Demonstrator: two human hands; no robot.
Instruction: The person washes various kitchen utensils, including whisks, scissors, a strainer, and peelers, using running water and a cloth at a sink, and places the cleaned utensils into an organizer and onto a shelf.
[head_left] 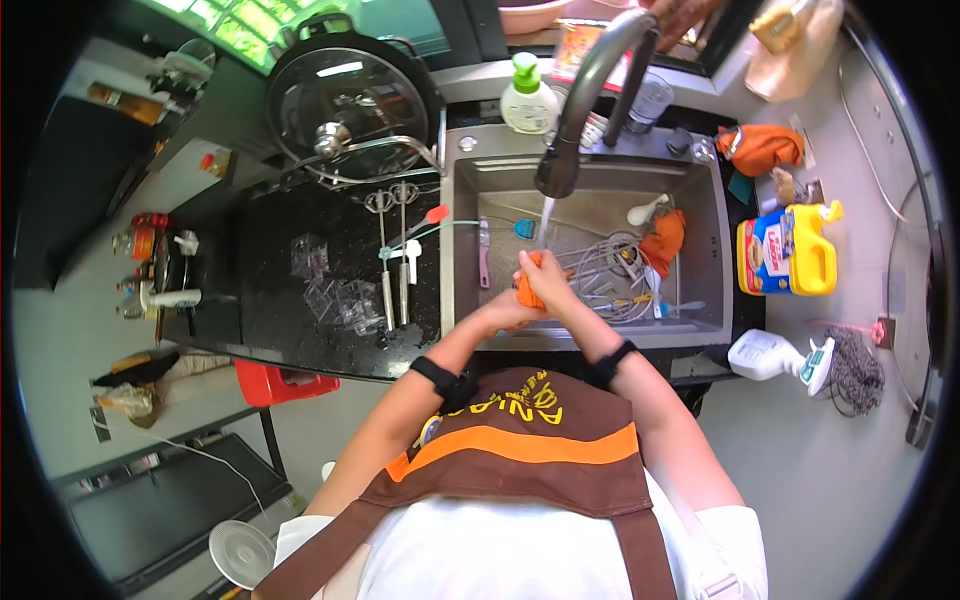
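Observation:
Both hands are together over the front of the metal sink, just below the dark faucet, whose water runs down beside them. My left hand is wrapped round an orange cloth from below. Pressed onto the same cloth from the right is my right hand. In the sink, right of the hands, lie whisks with looped wires, a second orange cloth and a white spoon. A blue brush head and a pink-handled tool lie on the left.
Left of the sink, the black counter holds two metal whisks, clear plastic pieces and a lidded pan. A soap bottle stands behind. On the right are a yellow jug and a spray bottle.

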